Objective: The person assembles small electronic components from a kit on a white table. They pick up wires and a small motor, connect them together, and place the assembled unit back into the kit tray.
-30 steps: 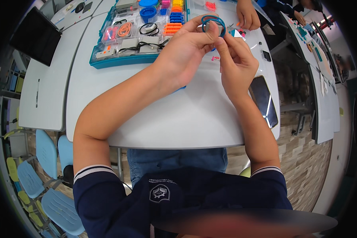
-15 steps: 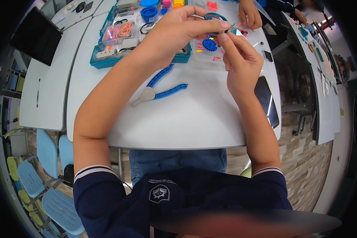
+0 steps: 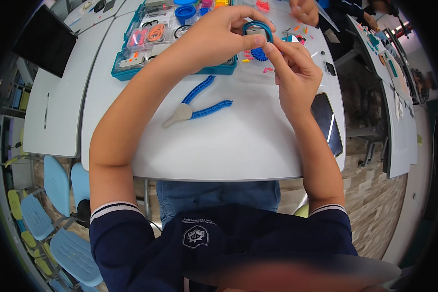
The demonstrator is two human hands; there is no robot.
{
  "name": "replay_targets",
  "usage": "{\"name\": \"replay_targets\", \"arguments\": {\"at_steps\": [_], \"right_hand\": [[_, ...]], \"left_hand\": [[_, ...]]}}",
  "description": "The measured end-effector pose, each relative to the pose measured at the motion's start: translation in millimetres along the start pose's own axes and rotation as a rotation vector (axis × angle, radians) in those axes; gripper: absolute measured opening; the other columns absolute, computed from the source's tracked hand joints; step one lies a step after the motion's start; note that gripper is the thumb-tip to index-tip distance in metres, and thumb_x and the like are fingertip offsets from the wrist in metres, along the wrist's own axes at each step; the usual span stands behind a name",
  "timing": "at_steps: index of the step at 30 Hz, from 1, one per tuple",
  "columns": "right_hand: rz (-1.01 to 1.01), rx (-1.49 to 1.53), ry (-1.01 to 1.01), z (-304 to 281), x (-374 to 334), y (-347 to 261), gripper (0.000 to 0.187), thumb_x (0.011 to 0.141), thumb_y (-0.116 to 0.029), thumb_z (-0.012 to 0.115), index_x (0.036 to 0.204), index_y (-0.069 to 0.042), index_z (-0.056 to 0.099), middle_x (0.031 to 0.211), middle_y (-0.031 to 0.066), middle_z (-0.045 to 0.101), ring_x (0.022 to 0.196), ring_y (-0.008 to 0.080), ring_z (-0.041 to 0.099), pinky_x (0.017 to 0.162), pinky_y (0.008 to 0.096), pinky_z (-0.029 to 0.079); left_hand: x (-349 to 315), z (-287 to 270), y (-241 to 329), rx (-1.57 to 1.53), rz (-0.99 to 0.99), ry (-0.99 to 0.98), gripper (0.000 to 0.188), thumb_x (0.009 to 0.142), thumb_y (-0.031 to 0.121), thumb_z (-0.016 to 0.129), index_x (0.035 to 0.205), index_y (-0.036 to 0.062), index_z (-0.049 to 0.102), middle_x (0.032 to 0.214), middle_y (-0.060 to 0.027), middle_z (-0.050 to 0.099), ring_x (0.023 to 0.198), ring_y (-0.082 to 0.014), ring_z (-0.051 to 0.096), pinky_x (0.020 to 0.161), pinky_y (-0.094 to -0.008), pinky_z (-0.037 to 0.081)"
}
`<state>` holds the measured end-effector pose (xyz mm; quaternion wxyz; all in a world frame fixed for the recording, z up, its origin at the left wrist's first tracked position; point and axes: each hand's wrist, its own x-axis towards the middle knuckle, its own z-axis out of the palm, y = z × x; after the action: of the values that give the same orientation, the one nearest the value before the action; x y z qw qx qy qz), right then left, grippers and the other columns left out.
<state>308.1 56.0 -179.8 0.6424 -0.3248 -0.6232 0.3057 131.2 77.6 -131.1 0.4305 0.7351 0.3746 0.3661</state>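
Observation:
Above the far part of the table, my left hand (image 3: pixel 216 36) is closed on a teal looped cable (image 3: pixel 256 23), thumb against its lower side. A light grey part shows inside the loop; its kind is unclear. My right hand (image 3: pixel 298 73) meets it from the right, with thumb and forefinger pinched at the loop's lower right edge. Just beyond the fingertips lies a blue toothed gear (image 3: pixel 259 54), partly covered by my hands. Between my forearms rest plastic pliers (image 3: pixel 182 113) with a grey head and spread blue handles.
A teal-rimmed kit box (image 3: pixel 124 75) with small parts, rubber bands and a blue cup (image 3: pixel 185 13) stands at the far left. A phone (image 3: pixel 326 124) lies by my right forearm. Another person's hand (image 3: pixel 304 11) is at the far side. A black monitor (image 3: pixel 46 41) stands left.
The teal loop has turned to face me more and dropped slightly, showing the grey part inside. Both hands remain close together. The other person's hand has moved up and away.

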Motion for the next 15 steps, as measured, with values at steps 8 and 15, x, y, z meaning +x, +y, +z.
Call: {"name": "replay_targets", "arguments": {"at_steps": [8, 15], "right_hand": [[0.173, 0.207, -0.005, 0.5, 1.4, -1.4, 0.023, 0.086, -0.008, 0.070, 0.102, 0.005, 0.060, 0.082, 0.0067, 0.065, 0.058, 0.0061, 0.055, 0.050, 0.0183, 0.038], [0.185, 0.278, -0.022, -3.4, 4.3, 8.7, 0.018, 0.087, -0.008, 0.068, 0.098, 0.003, 0.058, 0.083, 0.0090, 0.066, 0.064, 0.0111, 0.060, 0.053, 0.0222, 0.045]], "left_hand": [[0.9, 20.2, -7.6, -0.219, 0.053, 0.150, 0.029, 0.089, 0.019, 0.066, 0.115, 0.0076, 0.059, 0.097, -0.0032, 0.065, 0.090, -0.0088, 0.058, 0.077, -0.0231, 0.044], [-0.7, 34.6, -8.9, -0.429, 0.006, 0.164, 0.035, 0.090, 0.020, 0.066, 0.120, 0.0057, 0.054, 0.101, -0.0056, 0.066, 0.093, -0.0105, 0.059, 0.084, -0.0246, 0.043]]}}
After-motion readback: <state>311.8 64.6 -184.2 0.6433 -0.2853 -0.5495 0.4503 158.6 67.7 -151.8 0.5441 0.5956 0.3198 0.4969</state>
